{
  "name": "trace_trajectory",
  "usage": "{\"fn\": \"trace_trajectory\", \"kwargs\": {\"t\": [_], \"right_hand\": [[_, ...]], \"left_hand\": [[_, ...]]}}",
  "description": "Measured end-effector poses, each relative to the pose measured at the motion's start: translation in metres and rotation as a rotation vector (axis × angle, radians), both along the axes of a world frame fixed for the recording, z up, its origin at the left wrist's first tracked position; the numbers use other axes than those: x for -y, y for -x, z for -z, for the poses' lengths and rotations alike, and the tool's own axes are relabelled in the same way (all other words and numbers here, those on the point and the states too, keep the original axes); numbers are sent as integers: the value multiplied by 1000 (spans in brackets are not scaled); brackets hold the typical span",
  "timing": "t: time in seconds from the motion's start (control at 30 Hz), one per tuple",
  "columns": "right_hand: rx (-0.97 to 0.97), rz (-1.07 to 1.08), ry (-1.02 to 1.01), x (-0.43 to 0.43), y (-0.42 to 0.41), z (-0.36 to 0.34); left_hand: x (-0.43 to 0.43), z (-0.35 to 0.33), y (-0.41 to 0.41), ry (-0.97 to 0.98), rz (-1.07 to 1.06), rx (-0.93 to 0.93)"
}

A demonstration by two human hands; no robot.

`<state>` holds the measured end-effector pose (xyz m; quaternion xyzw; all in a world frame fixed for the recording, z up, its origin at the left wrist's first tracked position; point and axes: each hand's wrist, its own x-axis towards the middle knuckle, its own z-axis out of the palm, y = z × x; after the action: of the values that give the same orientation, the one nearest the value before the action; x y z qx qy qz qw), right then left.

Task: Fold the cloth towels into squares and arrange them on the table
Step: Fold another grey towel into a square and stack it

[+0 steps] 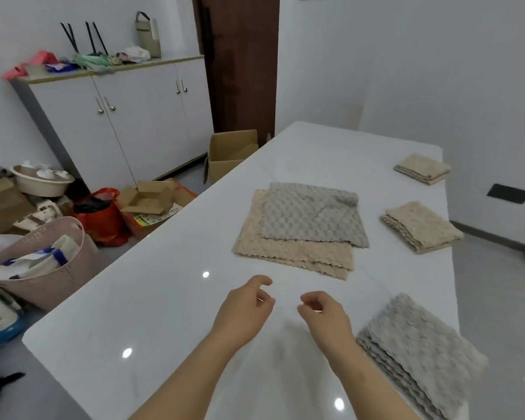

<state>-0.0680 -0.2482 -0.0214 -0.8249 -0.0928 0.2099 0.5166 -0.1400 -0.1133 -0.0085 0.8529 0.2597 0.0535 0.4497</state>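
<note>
Floor beside table: pink basket of white-and-blue items, cardboard box.

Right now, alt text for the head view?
Left hand and right hand hover empty over a white table. A flat grey towel lies on a flat beige towel; a folded grey towel and two folded beige towels line the right edge.
</note>
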Motion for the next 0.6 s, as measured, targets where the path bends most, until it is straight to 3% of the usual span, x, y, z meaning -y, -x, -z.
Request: {"fn": "trace_trajectory", "kwargs": {"t": [0.13, 0.3, 0.47, 0.6], "right_hand": [[7, 146, 0, -48, -34, 3], [7, 310, 27, -88, -67, 11], [-15, 431, 6, -99, -82, 33], [43, 478, 65, -98, -90, 49]], "left_hand": [[-57, 2, -46, -44, 128, 0], [-108, 13, -111, -231, 314, 15], [-123, 48, -162, -447, 385, 128], [-125, 75, -184, -476, 384, 60]]}}
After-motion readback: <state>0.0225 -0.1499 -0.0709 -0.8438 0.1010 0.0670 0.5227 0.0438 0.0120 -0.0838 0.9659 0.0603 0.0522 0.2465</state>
